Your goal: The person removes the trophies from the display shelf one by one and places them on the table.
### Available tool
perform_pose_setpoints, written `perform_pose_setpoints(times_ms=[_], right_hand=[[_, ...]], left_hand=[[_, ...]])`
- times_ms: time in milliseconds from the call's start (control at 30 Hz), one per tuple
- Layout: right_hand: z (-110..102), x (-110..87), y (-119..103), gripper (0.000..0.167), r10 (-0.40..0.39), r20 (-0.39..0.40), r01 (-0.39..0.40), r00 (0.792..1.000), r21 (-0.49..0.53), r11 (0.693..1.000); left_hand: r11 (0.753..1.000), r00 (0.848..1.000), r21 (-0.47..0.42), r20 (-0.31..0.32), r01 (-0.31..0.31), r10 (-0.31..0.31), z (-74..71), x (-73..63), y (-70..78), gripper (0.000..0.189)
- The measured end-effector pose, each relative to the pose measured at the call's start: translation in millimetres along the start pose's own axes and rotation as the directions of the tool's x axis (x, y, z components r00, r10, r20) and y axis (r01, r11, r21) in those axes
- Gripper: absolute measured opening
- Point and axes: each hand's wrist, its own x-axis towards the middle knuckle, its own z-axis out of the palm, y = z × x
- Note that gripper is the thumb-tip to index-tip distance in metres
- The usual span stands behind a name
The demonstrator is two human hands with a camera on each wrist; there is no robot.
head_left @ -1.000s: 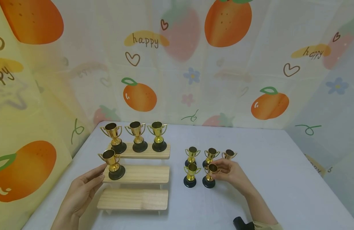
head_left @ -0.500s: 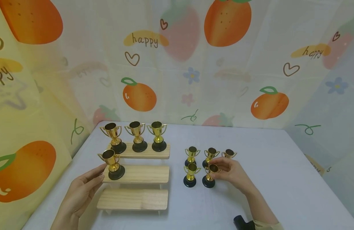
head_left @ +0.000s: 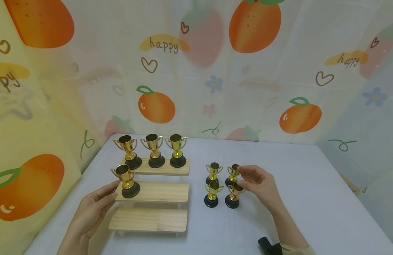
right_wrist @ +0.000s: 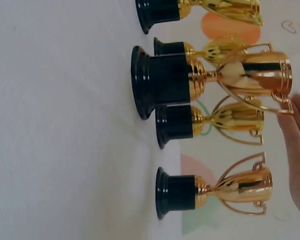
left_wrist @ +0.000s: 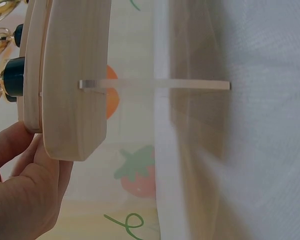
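Note:
At the left end of the middle board of a three-tier wooden stand (head_left: 164, 192), my left hand (head_left: 91, 209) pinches the board's edge; the left wrist view shows thumb and fingers around the wood (left_wrist: 75, 75). A gold trophy cup (head_left: 127, 180) with a black base stands upright just beside those fingers. My right hand (head_left: 260, 186) hovers right of the front-right trophy (head_left: 233, 196) on the table, fingers spread apart and holding nothing. In the right wrist view that trophy (right_wrist: 170, 82) stands upright, the fingers (right_wrist: 292, 132) close to its handle.
Three trophies (head_left: 156, 152) line the top board; the lowest board (head_left: 148, 219) is bare. Several more trophies (head_left: 212, 194) stand in rows on the white tablecloth (head_left: 327, 212); the right hand hides one at the back. A black object (head_left: 268, 246) shows near the right forearm.
My right hand has let go of the front-right trophy and lifted slightly up and right, covering a trophy behind. The left hand keeps its hold on the board.

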Motion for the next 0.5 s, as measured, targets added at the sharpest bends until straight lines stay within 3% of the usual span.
perform_pose_setpoints(times_ms=[100, 200, 500], right_hand=[[4.9, 1.6, -5.6, 0.040, -0.026, -0.076, 0.027, 0.997, 0.023, 0.999], [11.2, 3.7, -12.2, 0.040, -0.059, -0.097, 0.065, 0.994, 0.062, 0.996], [32.3, 7.3, -33.6, 0.038, -0.181, -0.019, 0.182, 0.983, 0.100, 0.978]], left_hand=[[1.000, 1.000, 0.000, 0.002, -0.002, 0.002, -0.5, -0.4, -0.7, 0.034], [1.000, 1.000, 0.000, 0.002, -0.003, 0.003, -0.7, -0.4, -0.8, 0.034], [1.000, 1.000, 0.002, 0.008, -0.007, 0.007, 0.4, 0.1, 1.4, 0.031]])
